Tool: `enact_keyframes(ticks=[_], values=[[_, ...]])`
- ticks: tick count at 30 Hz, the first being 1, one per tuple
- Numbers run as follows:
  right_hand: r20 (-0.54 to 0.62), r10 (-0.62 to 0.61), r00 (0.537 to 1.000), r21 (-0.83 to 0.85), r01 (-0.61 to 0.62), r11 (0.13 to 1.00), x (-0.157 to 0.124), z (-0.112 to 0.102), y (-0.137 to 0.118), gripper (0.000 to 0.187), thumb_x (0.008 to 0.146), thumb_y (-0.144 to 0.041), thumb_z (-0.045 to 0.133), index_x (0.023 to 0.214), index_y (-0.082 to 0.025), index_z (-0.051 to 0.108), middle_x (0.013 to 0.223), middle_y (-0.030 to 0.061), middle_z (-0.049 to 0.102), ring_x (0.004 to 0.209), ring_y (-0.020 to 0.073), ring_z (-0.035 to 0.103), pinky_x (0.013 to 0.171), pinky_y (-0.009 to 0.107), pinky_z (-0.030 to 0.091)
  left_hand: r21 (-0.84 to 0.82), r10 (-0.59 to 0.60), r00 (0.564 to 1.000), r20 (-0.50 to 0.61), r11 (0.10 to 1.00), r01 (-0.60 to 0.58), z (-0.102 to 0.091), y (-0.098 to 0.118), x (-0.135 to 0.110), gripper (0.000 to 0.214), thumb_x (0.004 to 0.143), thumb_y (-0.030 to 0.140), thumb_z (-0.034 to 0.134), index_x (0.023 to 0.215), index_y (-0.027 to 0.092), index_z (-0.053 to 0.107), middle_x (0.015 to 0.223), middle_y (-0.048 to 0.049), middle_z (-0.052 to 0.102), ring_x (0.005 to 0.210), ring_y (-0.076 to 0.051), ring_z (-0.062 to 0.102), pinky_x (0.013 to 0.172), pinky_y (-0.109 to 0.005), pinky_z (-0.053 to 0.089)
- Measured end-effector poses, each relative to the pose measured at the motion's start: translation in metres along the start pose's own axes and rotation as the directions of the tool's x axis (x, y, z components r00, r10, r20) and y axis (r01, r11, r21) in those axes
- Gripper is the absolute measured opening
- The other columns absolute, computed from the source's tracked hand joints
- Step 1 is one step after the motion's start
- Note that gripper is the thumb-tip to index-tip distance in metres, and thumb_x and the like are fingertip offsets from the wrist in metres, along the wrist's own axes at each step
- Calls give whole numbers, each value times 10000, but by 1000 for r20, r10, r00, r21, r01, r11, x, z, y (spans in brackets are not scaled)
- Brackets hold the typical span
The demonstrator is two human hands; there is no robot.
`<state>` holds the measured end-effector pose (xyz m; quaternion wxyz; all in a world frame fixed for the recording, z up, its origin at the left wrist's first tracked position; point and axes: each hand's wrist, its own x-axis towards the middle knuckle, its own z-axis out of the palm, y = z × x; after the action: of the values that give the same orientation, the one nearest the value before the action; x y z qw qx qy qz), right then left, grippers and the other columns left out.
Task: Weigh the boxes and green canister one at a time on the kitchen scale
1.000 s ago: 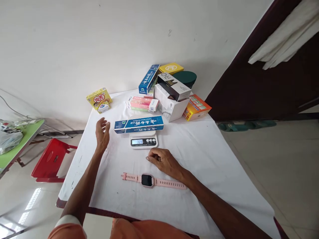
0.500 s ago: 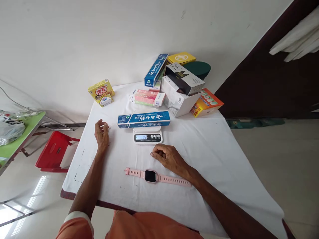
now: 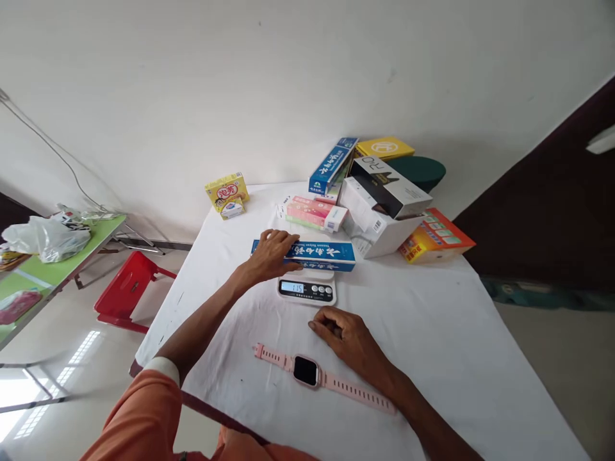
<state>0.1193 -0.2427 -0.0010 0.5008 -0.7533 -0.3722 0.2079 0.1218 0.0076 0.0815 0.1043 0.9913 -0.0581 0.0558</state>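
Observation:
A long blue toothpaste box [image 3: 321, 254] lies across a small white digital scale [image 3: 307, 289] whose display reads 115. My left hand [image 3: 271, 253] reaches over the box's left end, its fingers curled down onto it. My right hand [image 3: 346, 333] rests loosely curled on the white tablecloth [image 3: 432, 333] just in front of the scale, with nothing in it. A pink smartwatch [image 3: 307, 371] lies flat with its strap stretched out, close to my right wrist.
Behind the scale lie a pink box [image 3: 314, 213], a second blue box [image 3: 332, 165], a yellow box [image 3: 384, 148], a black-and-white box [image 3: 387, 187], an orange box [image 3: 435, 235] and a dark green cushion [image 3: 420, 171]. A yellow snack box [image 3: 227, 192] stands far left. A red stool [image 3: 125, 292] and a green table [image 3: 52, 266] are at the left.
My left hand has moved from the cloth at the left onto the blue box's left end. The scale reading went from 364 to 115. My right hand stayed put; the camera shifted.

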Motion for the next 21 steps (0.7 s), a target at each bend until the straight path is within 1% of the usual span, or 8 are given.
enact_keyframes(ticks=[2, 3, 6, 8, 11, 14, 18, 21], values=[[5, -9, 1000, -6, 9, 1000, 0, 1, 1, 291, 955, -406, 576, 732, -219, 592, 687, 9, 623, 619, 173, 555, 606, 301, 430, -25, -13, 998, 58, 1000, 14, 3, 0, 6, 596, 901, 427, 759, 1411, 208, 542, 1294, -138, 651, 1249, -320, 608, 1107, -506, 426], [7, -11, 1000, -7, 11, 1000, 0, 1, 1, 295, 957, -410, 573, 732, -219, 590, 687, 9, 623, 617, 173, 553, 602, 299, 429, -54, -14, 998, 63, 998, 18, 4, -1, 7, 566, 909, 418, 748, 1396, 214, 545, 1281, -129, 653, 1235, -313, 616, 1074, -488, 451], [7, -8, 1000, 2, 8, 1000, 0, 1, 2, 316, 968, -430, 564, 734, -219, 580, 692, 9, 619, 618, 173, 548, 596, 294, 427, -150, -22, 999, 23, 988, 26, 0, -10, -1, 510, 930, 412, 718, 1371, 223, 546, 1279, -114, 653, 1221, -299, 623, 1032, -463, 480], [14, -2, 1000, 6, 2, 1000, 0, 1, 2, 335, 978, -444, 558, 732, -217, 576, 688, 6, 607, 614, 171, 538, 589, 291, 421, -187, -67, 997, -28, 981, 60, -9, -23, -12, 500, 934, 425, 706, 1364, 223, 555, 1266, -109, 660, 1192, -295, 636, 1020, -458, 490], [20, 0, 1000, 10, 0, 1000, -1, 0, 3, 342, 986, -446, 556, 733, -215, 571, 694, 7, 601, 618, 169, 534, 598, 292, 422, -171, -180, 978, -106, 972, 161, -30, -58, -33, 536, 897, 468, 739, 1351, 229, 582, 1263, -102, 659, 1167, -299, 645, 1026, -451, 496], [22, 6, 1000, 12, -6, 1000, -1, 1, 3, 345, 990, -441, 557, 728, -216, 566, 688, 6, 593, 611, 167, 525, 595, 294, 415, -97, -314, 940, -132, 948, 302, -43, -105, -44, 575, 860, 463, 768, 1357, 240, 586, 1289, -105, 646, 1199, -322, 634, 1058, -473, 482], [24, 17, 1000, 13, -18, 1000, 0, 1, 4, 352, 993, -443, 556, 725, -215, 577, 681, 4, 588, 603, 163, 512, 581, 290, 401, 8, -464, 878, -120, 884, 468, -37, -163, -41, 533, 838, 393, 768, 1319, 227, 611, 1278, -130, 630, 1255, -363, 593, 1079, -530, 455], [17, 30, 999, 9, -30, 1000, 1, 1, 5, 349, 991, -442, 561, 729, -214, 585, 676, 1, 582, 597, 157, 497, 564, 285, 385, 35, -513, 849, -131, 853, 521, -27, -193, -32, 526, 847, 407, 746, 1321, 218, 620, 1312, -154, 594, 1292, -377, 545, 1070, -535, 455]])
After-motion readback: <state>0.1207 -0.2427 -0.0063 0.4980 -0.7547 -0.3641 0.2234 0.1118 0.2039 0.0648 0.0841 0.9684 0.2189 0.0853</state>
